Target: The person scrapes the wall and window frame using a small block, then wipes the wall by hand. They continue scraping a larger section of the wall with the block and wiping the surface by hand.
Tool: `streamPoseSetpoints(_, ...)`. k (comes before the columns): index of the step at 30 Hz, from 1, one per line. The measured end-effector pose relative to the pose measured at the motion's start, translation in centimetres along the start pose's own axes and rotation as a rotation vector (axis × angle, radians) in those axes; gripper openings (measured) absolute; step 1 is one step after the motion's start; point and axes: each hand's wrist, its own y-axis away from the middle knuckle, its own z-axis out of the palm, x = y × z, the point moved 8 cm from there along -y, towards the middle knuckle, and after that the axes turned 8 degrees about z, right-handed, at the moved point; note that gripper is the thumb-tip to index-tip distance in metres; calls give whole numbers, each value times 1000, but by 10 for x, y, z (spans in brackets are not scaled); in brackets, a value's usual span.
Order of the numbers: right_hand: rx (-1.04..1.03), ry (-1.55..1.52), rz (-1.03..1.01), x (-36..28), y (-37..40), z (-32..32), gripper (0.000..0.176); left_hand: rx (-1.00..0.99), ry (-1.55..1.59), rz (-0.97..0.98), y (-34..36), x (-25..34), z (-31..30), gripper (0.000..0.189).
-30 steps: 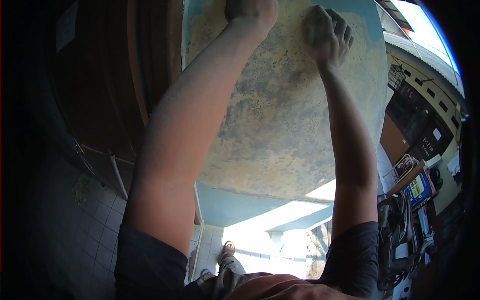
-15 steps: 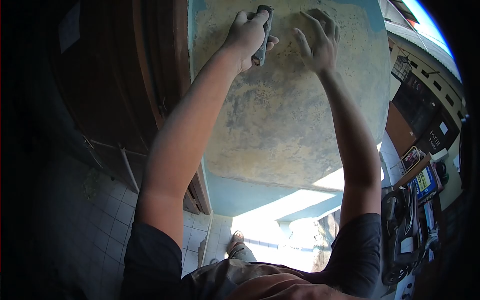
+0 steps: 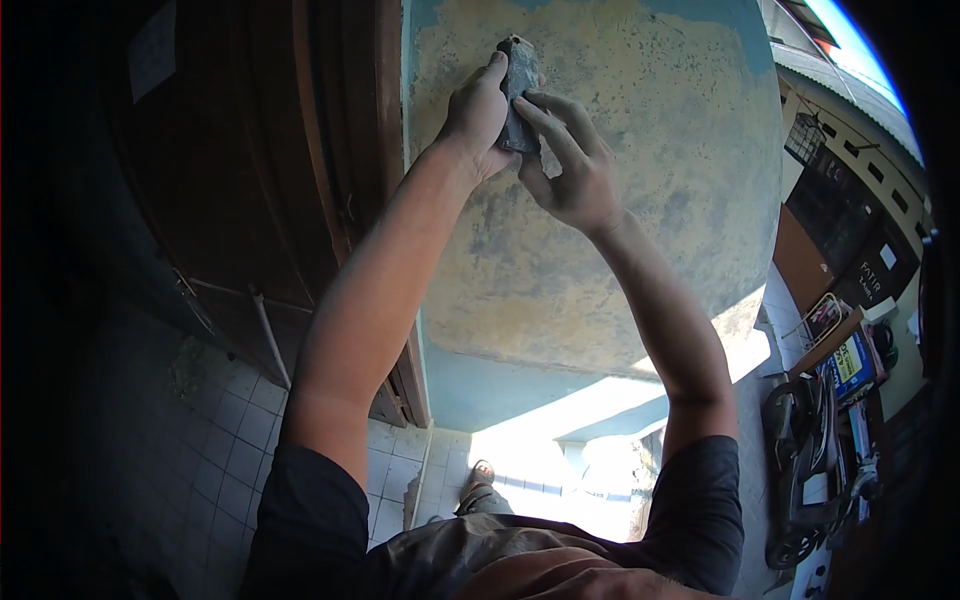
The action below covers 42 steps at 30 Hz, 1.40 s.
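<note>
A dark grey block is held upright in front of the patchy yellow-grey wall. My left hand is wrapped round its left side, with the thumb along the upper edge. On the block's right side, the fingertips of my right hand touch its face, the fingers bent and somewhat apart. Pale dust covers both hands. Part of the left hand's fingers is hidden behind the block.
A dark wooden door with a frame stands at the left. Below are floor tiles and a foot in a sandal. A motorcycle and a hanging cage are at the right.
My right hand has come off the wall and moved left and down onto the block. The left hand has lowered slightly with the block, which now shows more of its face.
</note>
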Motion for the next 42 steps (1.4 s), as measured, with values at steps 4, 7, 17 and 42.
streamPoseSetpoints(4,143,14,23,-11,1,3,54,6,-13,3,6,5,-5,52)
streamPoseSetpoints(7,209,62,49,-19,6,6,51,12,-51,82,12,12,-4,52)
streamPoseSetpoints(17,-48,176,112,-2,-18,-15,59,67,-671,738,-21,82,-27,47)
streamPoseSetpoints(42,428,781,-29,128,-31,-84,49,115,-2203,630,-23,46,68,51)
